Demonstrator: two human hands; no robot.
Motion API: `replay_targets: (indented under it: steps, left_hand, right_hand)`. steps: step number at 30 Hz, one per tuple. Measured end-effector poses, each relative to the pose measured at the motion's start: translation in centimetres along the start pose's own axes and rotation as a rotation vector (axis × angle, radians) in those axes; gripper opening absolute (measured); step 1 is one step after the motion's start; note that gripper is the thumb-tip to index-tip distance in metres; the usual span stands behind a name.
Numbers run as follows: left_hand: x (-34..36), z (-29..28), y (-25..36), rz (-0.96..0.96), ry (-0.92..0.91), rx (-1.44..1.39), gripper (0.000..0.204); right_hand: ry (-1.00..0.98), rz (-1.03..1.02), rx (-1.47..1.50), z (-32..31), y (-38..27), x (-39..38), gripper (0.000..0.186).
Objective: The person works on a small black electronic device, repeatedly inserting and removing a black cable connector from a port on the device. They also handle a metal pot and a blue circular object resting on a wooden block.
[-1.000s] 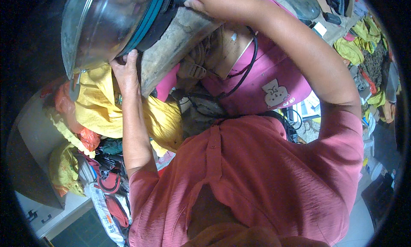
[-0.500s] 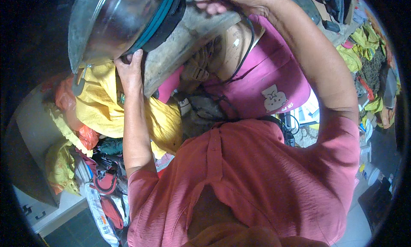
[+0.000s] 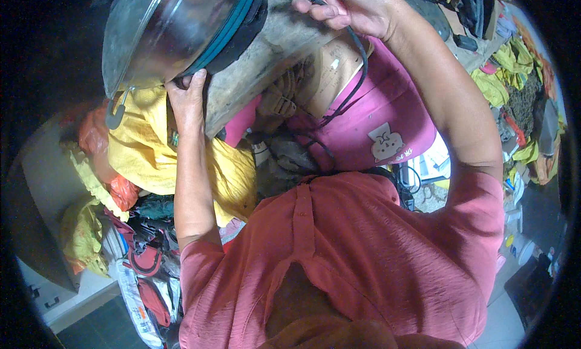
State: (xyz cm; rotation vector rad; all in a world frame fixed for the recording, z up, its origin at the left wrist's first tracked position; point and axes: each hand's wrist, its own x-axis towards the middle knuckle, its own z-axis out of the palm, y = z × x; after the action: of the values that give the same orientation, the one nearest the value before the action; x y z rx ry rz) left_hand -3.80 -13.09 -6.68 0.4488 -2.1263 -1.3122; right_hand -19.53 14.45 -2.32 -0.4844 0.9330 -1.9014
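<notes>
At the upper left is a large clear, curved cover (image 3: 151,28) with teal bands and a dark base, above a worn grey slab (image 3: 248,77). My left hand (image 3: 186,98) grips the lower dark edge of this covered object, thumb up, fingers partly hidden beneath. My right hand (image 3: 342,10) is curled around a black cable (image 3: 357,77) near its thicker ribbed end at the top, right of the cover. The cable hangs down over a tan panel (image 3: 318,71) and a pink bag (image 3: 387,107) with a white cartoon animal.
Yellow cloth or sacking (image 3: 139,149), orange plastic bags (image 3: 124,192) and mixed clutter lie at the left, beside a pale cabinet surface (image 3: 48,185). At the right are piled yellow bags (image 3: 514,61), dark items (image 3: 475,16) and other clutter.
My right hand has moved from the slab's top edge onto the black cable, turning to show curled fingers. The cover and my left hand have shifted slightly rightward in view.
</notes>
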Motion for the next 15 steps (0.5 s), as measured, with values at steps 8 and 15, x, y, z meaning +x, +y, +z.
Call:
replay_targets:
  steps: [8, 15]
  left_hand:
    - [-0.3, -0.4, -0.3, 0.024, -0.029, 0.03, 0.069]
    - [-0.2, -0.4, -0.4, 0.02, -0.027, 0.092, 0.078]
  right_hand:
    - [0.147, 0.03, 0.002, 0.7, 0.4, 0.2, 0.014]
    - [0.499, -0.751, -1.349, 0.6, 2.4, 2.6, 0.019]
